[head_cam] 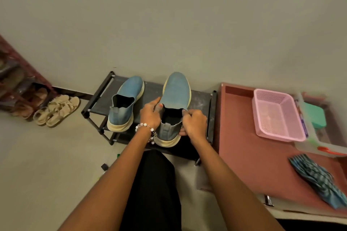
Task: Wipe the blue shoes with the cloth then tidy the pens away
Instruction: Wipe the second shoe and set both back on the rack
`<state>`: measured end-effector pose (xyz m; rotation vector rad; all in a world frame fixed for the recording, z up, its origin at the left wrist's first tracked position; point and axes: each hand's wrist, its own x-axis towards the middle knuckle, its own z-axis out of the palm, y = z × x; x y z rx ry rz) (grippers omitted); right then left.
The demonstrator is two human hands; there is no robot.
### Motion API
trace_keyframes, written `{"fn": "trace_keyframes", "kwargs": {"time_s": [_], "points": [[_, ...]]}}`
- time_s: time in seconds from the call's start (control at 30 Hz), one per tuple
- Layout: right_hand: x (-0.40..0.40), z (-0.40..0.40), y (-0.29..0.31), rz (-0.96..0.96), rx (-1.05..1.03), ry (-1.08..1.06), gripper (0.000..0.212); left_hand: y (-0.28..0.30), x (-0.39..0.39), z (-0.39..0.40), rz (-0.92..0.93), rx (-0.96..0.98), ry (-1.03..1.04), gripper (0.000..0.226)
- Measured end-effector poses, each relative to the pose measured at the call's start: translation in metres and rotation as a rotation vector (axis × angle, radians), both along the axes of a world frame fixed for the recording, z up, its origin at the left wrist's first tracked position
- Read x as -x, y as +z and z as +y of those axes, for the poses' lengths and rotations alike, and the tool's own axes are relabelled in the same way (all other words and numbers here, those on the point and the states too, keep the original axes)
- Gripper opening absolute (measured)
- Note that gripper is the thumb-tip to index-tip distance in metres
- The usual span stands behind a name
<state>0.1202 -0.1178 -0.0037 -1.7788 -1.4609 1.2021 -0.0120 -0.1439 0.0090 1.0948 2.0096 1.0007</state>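
Note:
Two blue slip-on shoes with pale yellow soles stand on a low black shoe rack against the wall. The left shoe sits alone, untouched. My left hand grips the left side of the right shoe's collar, thumb inside the opening. My right hand pinches the collar's right side, with fingers curled round the heel. A crumpled blue-green striped cloth lies on the reddish table at the lower right, away from both hands. I see no pens for certain.
A reddish table stands right of the rack, carrying a pink mesh basket and a clear box with a green item. Beige sandals and another shoe stand sit on the floor at left. Small items lie by my knee.

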Motion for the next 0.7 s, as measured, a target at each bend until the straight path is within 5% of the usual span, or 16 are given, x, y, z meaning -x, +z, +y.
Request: {"fn": "trace_keyframes", "kwargs": {"time_s": [0.33,0.47,0.53,0.63,0.7], "points": [[0.065,0.046,-0.057,-0.017,0.146,0.042,0.037,-0.059,0.072,0.036,-0.023,0.096,0.022,0.044],[0.075,0.041,-0.043,-0.273,-0.245,0.089,0.035,-0.046,0.089,0.010,-0.015,-0.251,0.182,0.026],[0.093,0.035,-0.023,-0.178,-0.425,0.155,0.036,-0.033,0.105,0.002,0.037,-0.359,0.348,0.021],[0.132,0.031,-0.009,-0.013,-0.425,0.305,0.023,-0.022,0.141,0.001,0.256,-0.189,0.560,0.027],[0.155,0.032,-0.010,0.005,-0.245,0.365,0.029,-0.024,0.158,0.002,0.154,0.127,0.542,0.052]]}}
